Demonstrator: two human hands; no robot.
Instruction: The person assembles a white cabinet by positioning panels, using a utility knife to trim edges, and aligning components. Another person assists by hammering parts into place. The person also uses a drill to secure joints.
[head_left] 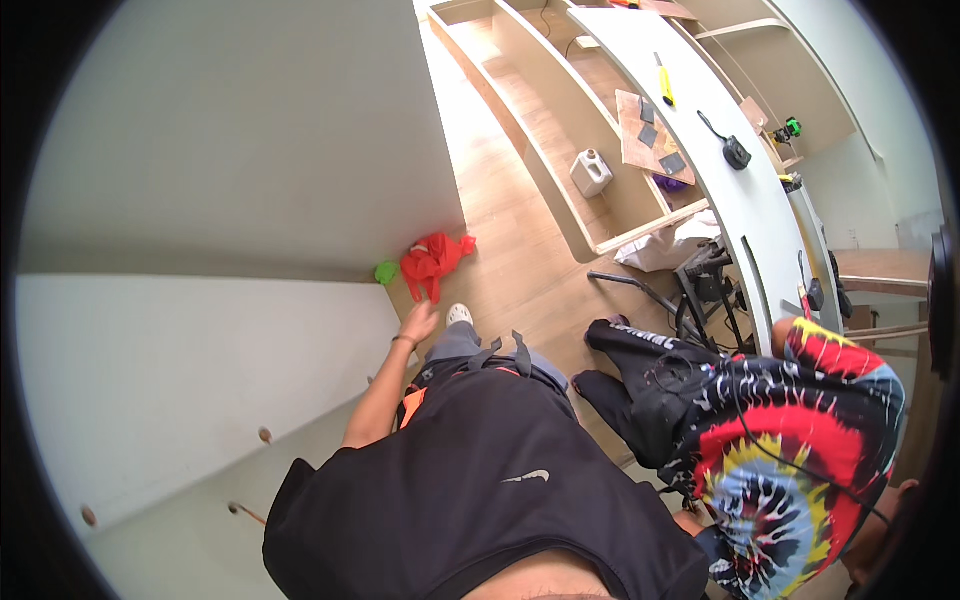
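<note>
My left hand (pixel 420 320) hangs in front of my left side, its fingers loosely bent and apart, with nothing visible in them. Just past the fingertips, a red plastic bag (pixel 432 262) lies crumpled on the floor against the foot of a large grey panel (pixel 250 130). Whether the fingers touch the bag's lower end cannot be told. Next to the bag sits a small green bundle (pixel 386 272). My right hand is out of the picture; the hand (pixel 690 521) low at the right seems to belong to the co-worker.
A co-worker in a tie-dye shirt (pixel 790 460) is close on my right. Beyond stands a long white board (pixel 735 190) bearing a yellow cutter knife (pixel 665 84) and a black tape measure (pixel 737 153). An open cabinet frame (pixel 540 130) holds a white jug (pixel 591 174). A white panel (pixel 200 370) borders my left.
</note>
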